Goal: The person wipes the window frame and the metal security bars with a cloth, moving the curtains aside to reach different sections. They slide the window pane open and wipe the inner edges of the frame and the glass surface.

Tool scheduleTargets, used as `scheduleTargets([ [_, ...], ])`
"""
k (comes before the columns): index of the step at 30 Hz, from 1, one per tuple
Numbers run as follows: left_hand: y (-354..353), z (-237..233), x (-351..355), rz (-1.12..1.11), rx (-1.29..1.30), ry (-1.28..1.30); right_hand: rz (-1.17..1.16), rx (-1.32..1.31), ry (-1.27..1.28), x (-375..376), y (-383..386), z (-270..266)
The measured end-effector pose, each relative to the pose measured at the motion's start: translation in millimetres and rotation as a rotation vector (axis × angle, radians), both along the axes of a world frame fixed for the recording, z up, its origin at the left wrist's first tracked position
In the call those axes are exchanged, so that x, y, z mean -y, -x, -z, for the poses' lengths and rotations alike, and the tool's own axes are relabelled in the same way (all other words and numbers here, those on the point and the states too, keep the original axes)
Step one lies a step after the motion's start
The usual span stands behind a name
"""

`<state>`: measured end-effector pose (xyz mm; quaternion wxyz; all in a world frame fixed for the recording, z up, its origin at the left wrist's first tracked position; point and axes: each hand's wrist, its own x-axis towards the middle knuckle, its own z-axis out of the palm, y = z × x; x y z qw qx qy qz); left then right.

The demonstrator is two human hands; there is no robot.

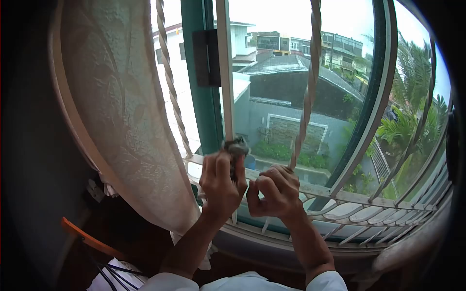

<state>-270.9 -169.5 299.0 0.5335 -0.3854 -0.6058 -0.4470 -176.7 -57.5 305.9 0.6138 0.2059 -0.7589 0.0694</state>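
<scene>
My left hand (222,182) is closed round a greyish, crumpled thing (236,147), blurred and too unclear to name, which sticks out above the fingers at the foot of a pale upright window grille bar (224,72). Just to the right, my right hand (275,190) has its fingers curled in, close to the lower end of a twisted grille bar (308,97). Whatever the right fingers may hold is hidden. Both hands are in front of the window's lower rail.
A patterned curtain (114,97) hangs at the left. Curved lower grillework (359,213) runs to the right. An orange strip (92,242), dark cables (114,274) and white cloth are at the lower left. Houses and palms show outside.
</scene>
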Motion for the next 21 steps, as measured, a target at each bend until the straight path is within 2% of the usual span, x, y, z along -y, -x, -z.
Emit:
scheduleTargets([
  [3,-2,15,17,0.113,0.017,0.076,0.011,0.002,0.02,3,-2,1],
  [5,-3,12,32,0.253,0.139,0.13,0.012,0.023,0.042,13,-13,4],
  [6,-13,16,48,0.267,0.209,0.127,-0.05,0.118,0.209,20,-22,12],
  [9,-43,51,85,0.695,0.777,0.198,-0.183,0.508,0.787,50,-46,40],
  [10,-41,59,87,0.707,0.805,0.218,-0.274,0.603,0.883,54,-49,52],
  [12,-36,81,91,0.763,1.233,0.332,-0.462,0.733,1.13,54,-47,93],
  [13,-38,89,95,0.765,1.287,0.359,-0.555,0.764,1.287,57,-49,115],
  [15,-38,101,102,1.144,1.24,0.353,-0.559,0.667,1.401,60,-55,132],
  [16,-39,100,106,0.988,1.054,0.538,-0.583,0.649,1.462,58,-58,137],
  [17,-36,113,110,1.011,1.083,0.561,-0.606,0.628,1.524,56,-65,144],
  [19,-20,141,118,1.035,1.326,0.556,-0.572,0.589,1.576,48,-82,165],
  [21,-5,143,120,1.005,1.401,0.564,-0.549,0.54,1.614,50,-91,172],
])
